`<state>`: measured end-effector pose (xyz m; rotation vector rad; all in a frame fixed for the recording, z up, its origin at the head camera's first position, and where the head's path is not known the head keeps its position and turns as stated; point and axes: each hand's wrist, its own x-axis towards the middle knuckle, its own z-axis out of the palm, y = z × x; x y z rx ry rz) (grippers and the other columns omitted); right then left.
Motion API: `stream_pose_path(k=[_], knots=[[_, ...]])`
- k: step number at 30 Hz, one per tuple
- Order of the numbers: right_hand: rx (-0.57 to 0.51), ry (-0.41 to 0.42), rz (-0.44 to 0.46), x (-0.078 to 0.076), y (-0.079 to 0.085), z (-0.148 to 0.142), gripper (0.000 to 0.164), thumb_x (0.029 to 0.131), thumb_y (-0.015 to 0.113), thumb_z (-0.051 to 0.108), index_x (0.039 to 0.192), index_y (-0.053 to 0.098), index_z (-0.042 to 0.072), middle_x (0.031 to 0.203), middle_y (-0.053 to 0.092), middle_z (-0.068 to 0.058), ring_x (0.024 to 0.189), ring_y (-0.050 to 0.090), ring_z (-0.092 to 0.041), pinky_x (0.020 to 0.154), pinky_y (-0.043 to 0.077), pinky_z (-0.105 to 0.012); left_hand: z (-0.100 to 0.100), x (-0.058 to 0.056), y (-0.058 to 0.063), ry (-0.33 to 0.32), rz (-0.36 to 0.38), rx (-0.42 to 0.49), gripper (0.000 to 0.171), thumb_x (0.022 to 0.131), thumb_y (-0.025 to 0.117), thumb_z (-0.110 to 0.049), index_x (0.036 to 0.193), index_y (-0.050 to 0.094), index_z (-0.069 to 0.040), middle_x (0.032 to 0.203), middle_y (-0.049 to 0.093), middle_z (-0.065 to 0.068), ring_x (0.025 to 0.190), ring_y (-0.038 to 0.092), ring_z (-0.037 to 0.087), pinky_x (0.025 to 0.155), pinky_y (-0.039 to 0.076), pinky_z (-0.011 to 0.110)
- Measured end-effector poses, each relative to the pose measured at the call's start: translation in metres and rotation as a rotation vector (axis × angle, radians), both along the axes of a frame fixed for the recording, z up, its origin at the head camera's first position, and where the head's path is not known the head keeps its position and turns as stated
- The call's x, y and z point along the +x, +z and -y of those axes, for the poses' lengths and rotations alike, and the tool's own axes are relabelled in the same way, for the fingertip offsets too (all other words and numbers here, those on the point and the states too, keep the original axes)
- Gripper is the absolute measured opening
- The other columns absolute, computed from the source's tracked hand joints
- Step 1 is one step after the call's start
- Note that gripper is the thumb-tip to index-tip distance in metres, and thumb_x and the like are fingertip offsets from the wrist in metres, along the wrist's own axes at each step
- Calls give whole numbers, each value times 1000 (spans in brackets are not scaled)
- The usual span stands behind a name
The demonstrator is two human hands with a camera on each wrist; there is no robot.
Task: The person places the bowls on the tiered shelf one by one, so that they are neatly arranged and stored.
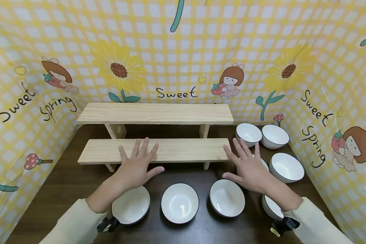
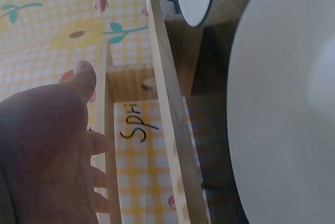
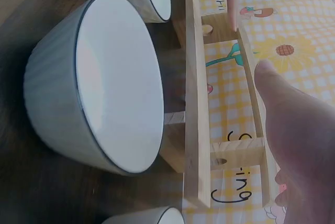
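Note:
My left hand is spread flat in the air, its fingers reaching over the lower board of a two-step wooden shelf. Below that wrist is a white bowl with a dark rim, partly covered by the arm. My right hand, fingers also spread, hovers by the shelf's right end and hides part of a bowl under it. Two more white bowls, a middle one and a right one, stand in front of the shelf. In both wrist views the hands hold nothing.
Several more white bowls stand on the right, among them a back one, a corner one and a side one. The dark wooden table is enclosed by a yellow checked cloth at the back and sides.

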<state>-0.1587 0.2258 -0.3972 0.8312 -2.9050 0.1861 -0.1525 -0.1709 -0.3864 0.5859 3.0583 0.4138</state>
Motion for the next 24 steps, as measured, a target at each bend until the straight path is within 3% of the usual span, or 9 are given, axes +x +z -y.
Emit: stream_pose_path(k=[7,17,24], knots=[[-13,30,-19,11,2,-18,91,92,69,55,161,30,11,166,16,-25,154,9,-41,112,3,-78,28,-1,1,21,-20,-4,83,100,56,-58,161,30,-9,165,12,27,151,6,50,105,-5,84],[-83,68,-84,31,2,-58,92,90,72,53,161,31,9,166,18,-22,156,6,-33,119,3,-69,79,-1,12,95,-36,23,82,102,54,-55,159,30,-2,161,16,34,147,15,56,107,5,82],[-117,81,-74,45,3,-82,95,87,78,46,161,31,9,166,19,-20,156,8,-30,126,-3,-42,118,-3,16,159,-64,47,82,103,54,-53,157,31,5,157,21,39,142,21,59,106,12,82]])
